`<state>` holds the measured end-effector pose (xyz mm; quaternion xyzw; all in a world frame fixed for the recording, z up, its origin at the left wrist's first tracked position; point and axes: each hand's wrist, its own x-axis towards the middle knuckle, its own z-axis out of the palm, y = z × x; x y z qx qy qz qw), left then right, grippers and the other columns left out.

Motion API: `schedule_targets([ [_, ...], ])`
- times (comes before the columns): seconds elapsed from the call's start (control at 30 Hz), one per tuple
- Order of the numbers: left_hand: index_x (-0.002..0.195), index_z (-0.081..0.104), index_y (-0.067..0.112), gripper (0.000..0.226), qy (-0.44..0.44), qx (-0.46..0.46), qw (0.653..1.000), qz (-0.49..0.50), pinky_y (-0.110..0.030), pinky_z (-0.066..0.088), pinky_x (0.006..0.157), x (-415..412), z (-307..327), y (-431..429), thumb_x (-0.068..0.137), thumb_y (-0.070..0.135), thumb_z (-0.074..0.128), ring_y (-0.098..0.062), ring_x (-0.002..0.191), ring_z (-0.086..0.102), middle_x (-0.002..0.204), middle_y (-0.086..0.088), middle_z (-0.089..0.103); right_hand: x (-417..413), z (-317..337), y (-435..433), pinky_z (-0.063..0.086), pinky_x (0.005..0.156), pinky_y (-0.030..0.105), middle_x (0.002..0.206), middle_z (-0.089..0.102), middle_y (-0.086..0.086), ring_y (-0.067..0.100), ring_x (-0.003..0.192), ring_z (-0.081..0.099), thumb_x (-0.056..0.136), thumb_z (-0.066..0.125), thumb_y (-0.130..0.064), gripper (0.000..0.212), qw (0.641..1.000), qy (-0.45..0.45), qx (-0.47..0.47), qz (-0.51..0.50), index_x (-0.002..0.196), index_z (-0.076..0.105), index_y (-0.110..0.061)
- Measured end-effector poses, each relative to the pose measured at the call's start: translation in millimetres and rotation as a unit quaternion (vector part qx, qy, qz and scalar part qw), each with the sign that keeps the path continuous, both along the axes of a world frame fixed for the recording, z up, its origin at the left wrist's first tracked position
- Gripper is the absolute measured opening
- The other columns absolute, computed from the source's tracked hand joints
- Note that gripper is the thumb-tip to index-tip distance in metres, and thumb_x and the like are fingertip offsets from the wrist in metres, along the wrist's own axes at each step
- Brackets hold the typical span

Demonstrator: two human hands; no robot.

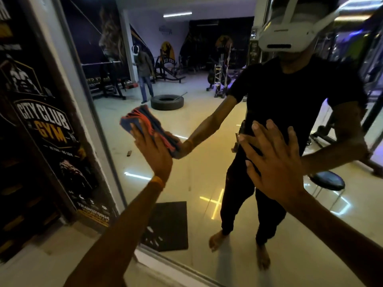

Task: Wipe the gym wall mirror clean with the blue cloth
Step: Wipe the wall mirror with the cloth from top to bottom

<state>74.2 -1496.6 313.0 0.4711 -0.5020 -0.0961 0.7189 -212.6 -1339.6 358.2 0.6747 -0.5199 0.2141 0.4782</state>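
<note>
The wall mirror (207, 112) fills most of the head view and reflects me and the gym behind. My left hand (153, 150) presses the folded blue cloth (134, 119), which has orange stitched edges, flat against the glass near the mirror's left side. The fingers lie straight over the cloth. My right hand (273, 160) rests flat on the glass to the right, fingers spread, holding nothing.
The mirror's metal frame (99, 129) runs down the left, with a gym poster (47, 129) on the wall beside it. A white sill (165, 264) lines the mirror's bottom edge. The reflection shows a tyre, a dark mat, a stool and weight machines.
</note>
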Motion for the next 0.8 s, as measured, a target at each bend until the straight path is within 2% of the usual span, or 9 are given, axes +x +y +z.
schedule_targets([
  [0.1,0.163,0.020,0.004,0.077,0.034,0.031,0.998,0.052,-0.063,0.016,0.126,-1.7,26.4,-13.5,0.109,0.059,0.017,-0.039,0.157,0.020,0.170,-0.021,0.019,-0.5,0.1,-2.0,0.022,0.119,0.068,0.166,0.030,0.018,0.042,0.154,0.024,0.099,0.054,-0.041,0.062,1.000,-0.001,-0.001,0.003,0.156,0.045,-0.020],
  [0.23,0.165,0.011,0.016,0.066,-0.141,-0.032,0.989,-0.042,-0.048,-0.008,0.130,-63.6,-0.4,38.7,0.110,0.049,0.027,-0.031,0.161,-0.002,0.174,-0.006,-0.005,19.1,21.7,-11.6,0.022,0.119,0.068,0.168,0.025,0.018,0.043,0.155,0.020,0.101,0.048,-0.040,0.062,0.999,-0.028,-0.019,0.008,0.159,0.038,-0.020],
  [0.3,0.165,0.005,0.026,0.062,-0.185,-0.055,0.979,-0.069,-0.042,-0.012,0.129,-60.2,0.6,42.6,0.111,0.049,0.025,-0.027,0.161,-0.007,0.173,0.003,-0.012,31.7,42.4,-20.4,0.019,0.121,0.067,0.170,0.020,0.017,0.042,0.156,0.016,0.102,0.045,-0.040,0.063,0.999,-0.023,-0.022,0.000,0.161,0.033,-0.020],
  [0.43,0.165,0.015,0.011,0.069,-0.067,-0.047,0.996,-0.030,-0.034,-0.006,0.130,19.9,64.1,-10.2,0.109,0.050,0.025,-0.017,0.161,0.005,0.173,-0.014,0.009,53.4,74.6,-33.7,0.013,0.124,0.063,0.170,0.019,0.016,0.040,0.157,0.014,0.102,0.044,-0.043,0.065,0.999,-0.020,-0.045,-0.010,0.161,0.033,-0.020],
  [0.47,0.164,0.016,0.007,0.076,-0.045,-0.035,0.998,-0.004,-0.034,-0.007,0.130,42.7,81.0,-25.1,0.107,0.058,0.020,-0.022,0.161,0.005,0.172,-0.018,0.011,59.3,78.0,-35.8,0.013,0.124,0.063,0.170,0.019,0.016,0.040,0.157,0.014,0.101,0.045,-0.043,0.065,0.999,-0.020,-0.049,-0.011,0.161,0.034,-0.020],
  [0.53,0.163,0.018,0.006,0.090,-0.021,-0.012,0.999,0.031,-0.048,-0.001,0.130,65.1,101.2,-42.5,0.102,0.071,0.009,-0.036,0.160,0.009,0.171,-0.021,0.013,71.7,80.5,-41.1,0.013,0.124,0.063,0.170,0.020,0.016,0.039,0.157,0.014,0.100,0.047,-0.044,0.066,0.998,-0.025,-0.050,-0.012,0.161,0.035,-0.020],
  [0.6,0.165,0.015,0.011,0.084,-0.019,-0.011,0.999,0.029,-0.061,0.006,0.128,49.4,94.8,-35.8,0.104,0.069,0.010,-0.040,0.159,0.010,0.171,-0.020,0.013,80.4,79.5,-47.1,0.012,0.125,0.062,0.169,0.022,0.015,0.039,0.157,0.013,0.100,0.048,-0.045,0.066,0.998,-0.041,-0.045,-0.012,0.160,0.036,-0.021],
  [0.67,0.166,0.007,0.026,0.067,-0.078,-0.040,0.996,-0.036,-0.061,0.005,0.128,11.6,67.5,-3.2,0.109,0.058,0.019,-0.037,0.160,0.006,0.174,-0.014,0.006,84.9,76.9,-51.8,0.012,0.124,0.063,0.170,0.021,0.016,0.039,0.157,0.013,0.100,0.047,-0.044,0.065,0.997,-0.052,-0.050,-0.012,0.160,0.037,-0.021],
  [0.8,0.164,-0.004,0.038,0.059,-0.255,-0.106,0.956,-0.101,-0.040,-0.014,0.129,-45.3,22.1,46.1,0.111,0.050,0.019,-0.024,0.160,-0.012,0.174,0.006,-0.013,86.2,71.6,-55.7,0.013,0.124,0.063,0.169,0.023,0.017,0.038,0.157,0.015,0.102,0.049,-0.039,0.061,0.996,-0.058,-0.065,-0.005,0.159,0.040,-0.019],
])
